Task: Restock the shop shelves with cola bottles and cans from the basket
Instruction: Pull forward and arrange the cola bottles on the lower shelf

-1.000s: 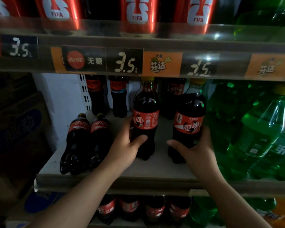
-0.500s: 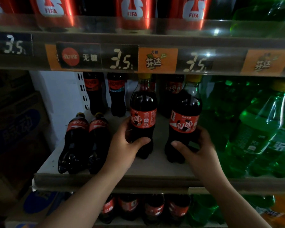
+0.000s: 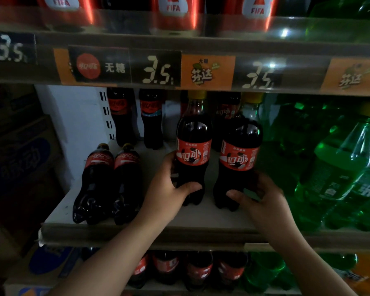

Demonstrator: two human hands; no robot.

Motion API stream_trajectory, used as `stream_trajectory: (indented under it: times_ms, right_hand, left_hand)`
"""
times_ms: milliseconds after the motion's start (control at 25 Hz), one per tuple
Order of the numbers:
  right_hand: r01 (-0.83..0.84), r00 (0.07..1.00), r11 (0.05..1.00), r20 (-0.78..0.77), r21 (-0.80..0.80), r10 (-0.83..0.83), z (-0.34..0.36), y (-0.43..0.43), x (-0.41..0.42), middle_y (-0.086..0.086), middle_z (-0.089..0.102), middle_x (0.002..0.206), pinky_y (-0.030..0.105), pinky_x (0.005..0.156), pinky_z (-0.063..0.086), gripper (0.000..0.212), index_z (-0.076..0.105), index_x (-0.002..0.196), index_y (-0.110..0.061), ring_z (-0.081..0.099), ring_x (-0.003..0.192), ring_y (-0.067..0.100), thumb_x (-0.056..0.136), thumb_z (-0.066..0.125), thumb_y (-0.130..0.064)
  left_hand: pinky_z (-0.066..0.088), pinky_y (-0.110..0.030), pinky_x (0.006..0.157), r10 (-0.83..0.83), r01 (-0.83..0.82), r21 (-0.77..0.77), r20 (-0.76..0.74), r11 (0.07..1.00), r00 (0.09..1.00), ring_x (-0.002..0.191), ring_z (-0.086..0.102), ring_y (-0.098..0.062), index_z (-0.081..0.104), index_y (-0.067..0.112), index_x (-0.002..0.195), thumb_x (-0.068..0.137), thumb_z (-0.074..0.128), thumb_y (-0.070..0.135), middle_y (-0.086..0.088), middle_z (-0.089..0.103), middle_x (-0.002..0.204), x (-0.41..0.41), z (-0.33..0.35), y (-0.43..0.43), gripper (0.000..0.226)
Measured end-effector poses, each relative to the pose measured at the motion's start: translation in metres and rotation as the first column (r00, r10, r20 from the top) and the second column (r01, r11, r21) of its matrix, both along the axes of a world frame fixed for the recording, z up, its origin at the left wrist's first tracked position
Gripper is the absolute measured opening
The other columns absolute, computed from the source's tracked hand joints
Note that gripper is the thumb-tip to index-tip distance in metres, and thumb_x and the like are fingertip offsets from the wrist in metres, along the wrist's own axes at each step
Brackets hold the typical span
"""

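On the middle shelf [image 3: 212, 218] stand two upright cola bottles with yellow caps and red football-print labels, side by side. The left hand [image 3: 165, 189] wraps the lower body of the left bottle [image 3: 193, 152]. The right hand [image 3: 263, 201] grips the base of the right bottle [image 3: 239, 159]. The price strip [image 3: 156, 70] above reads "3.5" and "无糖". The cans [image 3: 173, 13] on top are marked "FIFA". Green bottles [image 3: 340, 167] stand to the right.

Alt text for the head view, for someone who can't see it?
A person's left hand grips the left cola bottle and the right hand grips the right cola bottle, both upright on the middle shelf. Smaller cola bottles sit at the left, green bottles at the right, red cans above.
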State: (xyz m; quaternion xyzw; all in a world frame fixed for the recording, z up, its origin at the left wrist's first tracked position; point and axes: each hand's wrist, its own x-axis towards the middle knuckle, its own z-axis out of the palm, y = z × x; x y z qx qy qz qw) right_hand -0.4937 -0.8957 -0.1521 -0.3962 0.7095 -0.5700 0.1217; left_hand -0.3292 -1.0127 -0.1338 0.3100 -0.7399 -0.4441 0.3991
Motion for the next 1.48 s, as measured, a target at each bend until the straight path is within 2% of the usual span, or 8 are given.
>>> stream_trajectory:
  times_ms: [160,440,600,720,1000,1240,1360,1480]
  right_hand:
    - [0.027,1.000,0.999,0.005,0.047,-0.027,-0.003,-0.016,-0.007,-0.002,0.068,0.119,0.034,0.094,0.049,0.053,0.059,0.128,-0.017,0.061,0.113,0.015,0.078,0.078,-0.021]
    - [0.073,0.997,0.997,-0.011,0.036,-0.072,0.010,-0.063,-0.036,0.008,0.070,0.116,0.028,0.087,0.049,0.047,0.064,0.124,-0.012,0.066,0.108,0.022,0.080,0.077,-0.015]
    - [0.057,0.998,0.998,0.018,0.011,-0.057,0.012,-0.073,-0.041,0.008,0.070,0.114,0.023,0.081,0.044,0.043,0.063,0.123,-0.012,0.064,0.103,0.018,0.082,0.075,-0.010]
    - [0.044,0.999,0.999,0.015,0.004,-0.045,0.010,-0.074,-0.041,0.008,0.070,0.113,0.025,0.083,0.046,0.041,0.064,0.122,-0.012,0.065,0.105,0.020,0.082,0.074,-0.010]
    - [0.029,1.000,0.999,-0.005,0.022,-0.028,0.009,-0.074,-0.041,0.010,0.070,0.117,0.033,0.092,0.050,0.041,0.063,0.124,-0.011,0.065,0.109,0.023,0.084,0.072,-0.011]
    - [0.019,0.999,1.000,-0.027,-0.013,-0.020,0.006,-0.073,-0.040,0.012,0.068,0.119,0.040,0.095,0.050,0.041,0.061,0.125,-0.009,0.063,0.109,0.022,0.085,0.071,-0.009]
    - [0.015,1.000,1.000,0.010,0.002,-0.015,0.004,-0.074,-0.039,0.011,0.067,0.123,0.044,0.100,0.049,0.045,0.058,0.129,-0.011,0.063,0.114,0.024,0.086,0.070,-0.009]
    - [-0.004,0.996,1.000,0.089,0.009,0.003,0.009,-0.072,-0.032,0.008,0.062,0.130,0.041,0.103,0.046,0.055,0.049,0.138,-0.014,0.057,0.122,0.022,0.086,0.070,-0.010]
  left_hand:
    - [0.040,-0.025,0.095,0.012,-0.012,0.008,-0.007,1.000,1.000,0.117,0.052,-0.006,0.041,0.027,0.136,0.074,0.079,0.016,0.021,0.055,0.112,-0.011,-0.002,-0.007,0.074]
    - [0.038,-0.022,0.091,0.023,-0.018,0.065,-0.073,0.998,0.997,0.112,0.051,-0.007,0.040,0.019,0.136,0.077,0.075,0.004,0.012,0.053,0.113,-0.050,0.001,-0.042,0.069]
    - [0.044,-0.030,0.097,0.033,-0.029,0.038,-0.104,0.999,0.994,0.115,0.056,-0.015,0.041,0.016,0.135,0.076,0.076,0.002,0.004,0.057,0.116,-0.061,-0.005,-0.057,0.070]
    - [0.043,-0.028,0.095,0.033,-0.028,0.042,-0.115,0.999,0.993,0.115,0.055,-0.015,0.041,0.015,0.135,0.077,0.075,0.001,0.003,0.056,0.117,-0.064,-0.005,-0.057,0.069]
    - [0.041,-0.025,0.091,0.045,-0.038,0.055,-0.126,0.998,0.991,0.108,0.054,-0.010,0.041,0.016,0.136,0.077,0.074,0.000,0.004,0.056,0.114,-0.063,-0.004,-0.055,0.069]
    - [0.041,-0.027,0.095,0.050,-0.044,0.048,-0.115,0.998,0.992,0.118,0.052,-0.012,0.038,0.019,0.139,0.080,0.073,0.006,0.001,0.057,0.129,-0.065,-0.012,-0.058,0.070]
    - [0.039,-0.023,0.093,0.061,-0.056,0.046,-0.100,0.997,0.993,0.117,0.049,-0.006,0.038,0.022,0.139,0.082,0.072,0.009,0.007,0.055,0.126,-0.066,-0.014,-0.058,0.068]
    - [0.039,-0.026,0.098,0.086,-0.084,0.034,-0.070,0.996,0.994,0.127,0.048,-0.013,0.035,0.020,0.142,0.081,0.073,0.010,0.000,0.055,0.134,-0.066,-0.011,-0.055,0.072]
